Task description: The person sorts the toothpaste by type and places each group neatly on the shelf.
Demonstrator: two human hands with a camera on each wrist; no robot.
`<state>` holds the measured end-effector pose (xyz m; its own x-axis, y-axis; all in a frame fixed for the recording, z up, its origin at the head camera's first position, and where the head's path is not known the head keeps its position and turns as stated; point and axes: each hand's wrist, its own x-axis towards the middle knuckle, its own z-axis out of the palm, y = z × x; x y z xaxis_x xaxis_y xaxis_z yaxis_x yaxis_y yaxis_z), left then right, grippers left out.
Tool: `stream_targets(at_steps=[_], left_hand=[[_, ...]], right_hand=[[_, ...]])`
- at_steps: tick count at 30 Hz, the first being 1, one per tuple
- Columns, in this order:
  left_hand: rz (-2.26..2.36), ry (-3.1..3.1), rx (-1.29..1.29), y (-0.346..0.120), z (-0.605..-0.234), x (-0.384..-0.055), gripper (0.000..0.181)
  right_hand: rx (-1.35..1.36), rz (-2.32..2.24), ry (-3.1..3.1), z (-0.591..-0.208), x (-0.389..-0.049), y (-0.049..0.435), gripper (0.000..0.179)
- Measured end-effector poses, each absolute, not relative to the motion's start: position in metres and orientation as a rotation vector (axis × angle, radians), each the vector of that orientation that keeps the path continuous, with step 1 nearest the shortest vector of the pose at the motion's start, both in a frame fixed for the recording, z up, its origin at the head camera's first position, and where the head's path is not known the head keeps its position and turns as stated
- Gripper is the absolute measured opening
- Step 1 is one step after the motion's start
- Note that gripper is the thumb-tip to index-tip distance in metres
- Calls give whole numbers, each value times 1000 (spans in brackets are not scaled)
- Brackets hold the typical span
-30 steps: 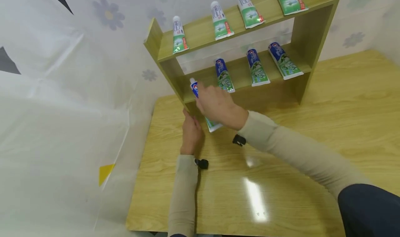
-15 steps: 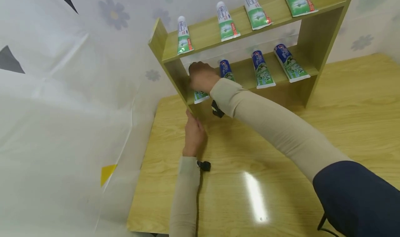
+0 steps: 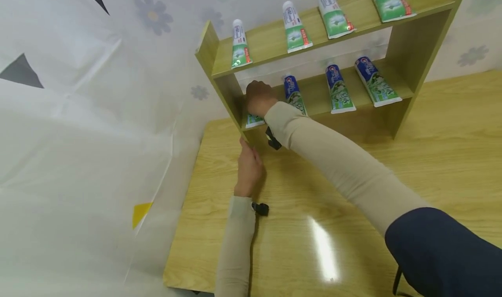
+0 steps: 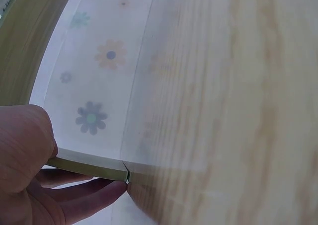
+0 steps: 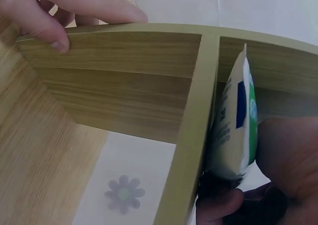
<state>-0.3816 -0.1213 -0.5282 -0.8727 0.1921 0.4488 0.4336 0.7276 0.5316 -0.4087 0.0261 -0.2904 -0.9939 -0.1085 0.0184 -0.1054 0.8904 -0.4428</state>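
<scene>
My right hand reaches into the left end of the lower shelf and grips a toothpaste tube. The tube's flat end shows near the shelf's front edge; its cap end is hidden by the hand. Seen from the right wrist, this tube lies close along the shelf board, with fingers around its far end. Low down, my left hand holds the left side panel of the wooden rack. In the left wrist view the panel's edge sits between thumb and fingers.
Three blue-and-green toothpaste tubes lie to the right on the lower shelf. Several white-and-green tubes line the upper shelf. The rack stands on a wooden table beside a wall covered in pale sheeting.
My right hand has carried the toothpaste tube up and back onto the lower shelf's left end. The left hand keeps its hold on the side panel. The head view has shifted slightly.
</scene>
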Motion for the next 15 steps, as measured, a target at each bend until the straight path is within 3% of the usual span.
stream_targets(at_steps=[5, 11, 15], left_hand=[[-935, -2601, -472, -116, -493, -352, 58], [-902, -2544, -514, -119, -521, -366, 60], [-944, -2584, -477, -121, -510, -360, 60]], right_hand=[[-129, -769, 3076, -297, -408, 26, 42], [-139, -803, 3169, -284, -384, 37, 74], [-240, -737, 3275, -279, -355, 54, 72]])
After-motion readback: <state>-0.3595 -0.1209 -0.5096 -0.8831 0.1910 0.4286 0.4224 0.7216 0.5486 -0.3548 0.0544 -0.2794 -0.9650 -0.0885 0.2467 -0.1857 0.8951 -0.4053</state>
